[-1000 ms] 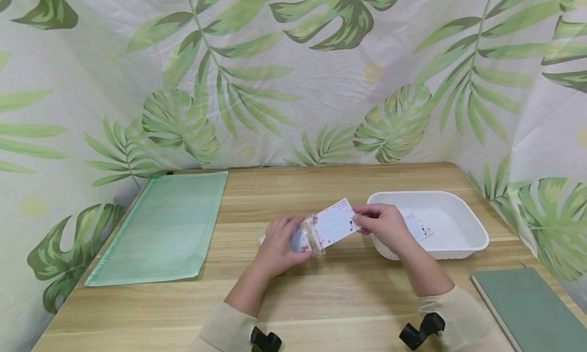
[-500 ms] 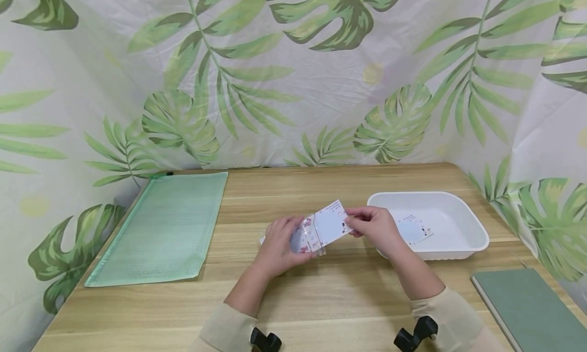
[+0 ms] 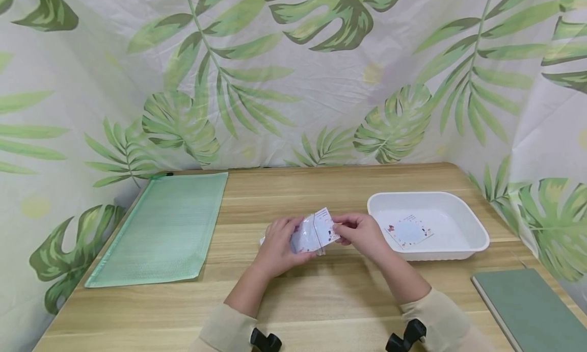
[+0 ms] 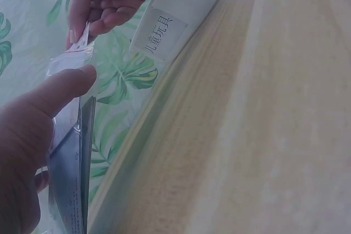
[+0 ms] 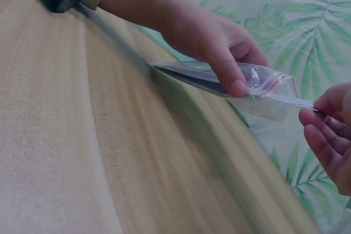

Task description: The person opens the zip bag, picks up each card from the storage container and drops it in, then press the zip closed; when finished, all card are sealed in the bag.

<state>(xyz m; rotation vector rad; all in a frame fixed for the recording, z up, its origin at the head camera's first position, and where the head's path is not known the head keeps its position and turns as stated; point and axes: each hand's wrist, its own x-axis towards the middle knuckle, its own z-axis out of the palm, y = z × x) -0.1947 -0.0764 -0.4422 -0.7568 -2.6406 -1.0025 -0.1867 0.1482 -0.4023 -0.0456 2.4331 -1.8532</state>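
My left hand (image 3: 285,236) grips a small clear zip bag (image 3: 303,238) with a red seal line, held just above the wooden table (image 3: 321,301). My right hand (image 3: 343,228) pinches a white printed card (image 3: 323,223) by its right edge; most of the card sits inside the bag's mouth. In the left wrist view my thumb (image 4: 52,100) presses on the bag (image 4: 68,152), and the right hand (image 4: 104,4) pinches the card above it. The right wrist view shows the left hand (image 5: 219,45) on the bag (image 5: 263,80) and the card edge (image 5: 293,101) meeting the right hand's fingers (image 5: 329,130).
A white plastic tray (image 3: 477,232) stands to the right of my hands with another printed card (image 3: 409,231) in it. A green mesh zip pouch (image 3: 169,224) lies flat at the left. A green notebook (image 3: 527,306) lies at the front right corner. A leaf-print curtain surrounds the table.
My right hand has moved left toward the left hand, sliding the card further into the bag. The left hand has stayed in place.
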